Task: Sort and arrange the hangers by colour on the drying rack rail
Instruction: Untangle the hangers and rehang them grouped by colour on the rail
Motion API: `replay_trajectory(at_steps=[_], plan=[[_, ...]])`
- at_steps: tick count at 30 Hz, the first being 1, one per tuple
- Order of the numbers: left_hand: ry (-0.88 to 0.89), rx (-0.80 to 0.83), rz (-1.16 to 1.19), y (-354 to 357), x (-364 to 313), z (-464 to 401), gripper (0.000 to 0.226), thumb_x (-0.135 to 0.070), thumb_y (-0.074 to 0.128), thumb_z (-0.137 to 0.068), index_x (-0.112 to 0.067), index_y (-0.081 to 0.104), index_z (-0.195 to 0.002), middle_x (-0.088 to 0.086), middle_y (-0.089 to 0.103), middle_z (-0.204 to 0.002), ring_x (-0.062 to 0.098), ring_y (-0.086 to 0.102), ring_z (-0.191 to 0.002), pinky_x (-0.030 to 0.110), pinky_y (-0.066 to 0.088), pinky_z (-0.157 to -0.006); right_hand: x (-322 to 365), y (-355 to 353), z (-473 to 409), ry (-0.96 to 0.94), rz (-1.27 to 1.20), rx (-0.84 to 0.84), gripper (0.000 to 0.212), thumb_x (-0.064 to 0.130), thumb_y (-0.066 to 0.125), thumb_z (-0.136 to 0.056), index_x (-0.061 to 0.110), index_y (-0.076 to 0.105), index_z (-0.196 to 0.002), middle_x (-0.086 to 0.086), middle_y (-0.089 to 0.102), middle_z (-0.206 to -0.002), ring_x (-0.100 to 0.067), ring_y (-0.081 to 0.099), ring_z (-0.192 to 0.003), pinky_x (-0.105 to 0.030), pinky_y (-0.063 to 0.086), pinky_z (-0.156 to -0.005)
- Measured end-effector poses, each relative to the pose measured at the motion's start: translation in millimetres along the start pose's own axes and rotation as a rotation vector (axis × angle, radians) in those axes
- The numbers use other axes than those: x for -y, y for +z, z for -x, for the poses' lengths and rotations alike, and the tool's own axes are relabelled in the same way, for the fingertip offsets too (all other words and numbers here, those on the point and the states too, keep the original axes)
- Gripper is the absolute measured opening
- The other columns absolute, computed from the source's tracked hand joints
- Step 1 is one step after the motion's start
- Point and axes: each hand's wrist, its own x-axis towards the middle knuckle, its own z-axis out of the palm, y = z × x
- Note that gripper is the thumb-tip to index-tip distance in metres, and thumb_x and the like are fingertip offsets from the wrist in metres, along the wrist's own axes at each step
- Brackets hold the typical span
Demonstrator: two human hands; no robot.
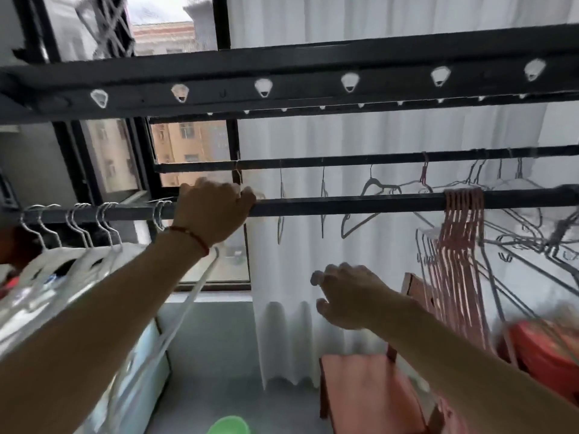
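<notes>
Left hand (216, 211) grips rail (344, 203) — white hangers (78, 227) beside.

No text, label, brand, number or sign could be read anywhere in the view.
</notes>
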Motion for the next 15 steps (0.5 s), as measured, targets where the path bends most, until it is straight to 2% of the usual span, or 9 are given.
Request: replay_trajectory(at_steps=[3, 5, 8, 11, 13, 15], plan=[[0.000, 0.016, -0.085, -2, 42, 2, 0.067, -0.053, 0.010, -0.096, -0.013, 0.056, -0.068, 0.004, 0.044, -0.057, 0.023, 0.048, -0.062, 0.039, 0.045, -0.074, 21, 21, -44, 0.121, -0.329, 0.042, 0.046, 0.037, 0.050, -0.094, 0.025, 0.051, -0.138, -0.002, 0.060, -0.133, -0.023, 0.056, -0.121, -0.039, 0.047, -0.100], [-0.047, 0.111, -0.096, 3, 67, -1, 0.071, -0.058, 0.008, -0.090, -0.010, 0.057, -0.074, 0.007, 0.050, -0.064, 0.024, 0.050, -0.067, 0.040, 0.041, -0.076, 34, 40, -71, 0.208, -0.529, 0.037, 0.042, 0.040, 0.052, -0.091, 0.025, 0.057, -0.129, -0.002, 0.066, -0.125, -0.023, 0.059, -0.117, -0.038, 0.048, -0.100], [-0.177, 0.248, 0.105, 7, 85, 2, 0.070, -0.064, 0.016, -0.084, -0.009, 0.057, -0.072, 0.015, 0.061, -0.073, 0.029, 0.058, -0.069, 0.040, 0.051, -0.079, 50, 59, -107, 0.279, -0.741, 0.027, 0.038, 0.037, 0.056, -0.093, 0.018, 0.062, -0.126, -0.006, 0.066, -0.124, -0.025, 0.060, -0.113, -0.031, 0.046, -0.093], [-0.142, 0.196, 0.116, 5, 82, 6, 0.057, -0.051, 0.026, -0.100, -0.009, 0.051, -0.070, 0.014, 0.056, -0.069, 0.032, 0.058, -0.070, 0.039, 0.050, -0.075, 57, 67, -144, 0.345, -1.014, -0.024, 0.038, 0.039, 0.056, -0.095, 0.013, 0.063, -0.122, -0.011, 0.065, -0.123, -0.026, 0.063, -0.105, -0.037, 0.052, -0.092], [-0.123, 0.149, 0.100, 8, 81, 6, 0.054, -0.046, 0.027, -0.102, -0.010, 0.046, -0.067, 0.011, 0.050, -0.064, 0.030, 0.053, -0.066, 0.038, 0.046, -0.071, 56, 70, -170, 0.394, -1.245, -0.040, 0.036, 0.040, 0.055, -0.096, 0.009, 0.062, -0.112, -0.018, 0.064, -0.120, -0.031, 0.064, -0.104, -0.045, 0.055, -0.093], [-0.152, 0.130, 0.104, 13, 84, 5, 0.056, -0.048, 0.026, -0.101, -0.011, 0.043, -0.063, 0.009, 0.048, -0.061, 0.026, 0.048, -0.060, 0.034, 0.043, -0.065, 51, 72, -195, 0.454, -1.441, -0.060, 0.038, 0.046, 0.057, -0.095, 0.010, 0.057, -0.110, -0.020, 0.060, -0.125, -0.034, 0.061, -0.109, -0.046, 0.054, -0.094]])
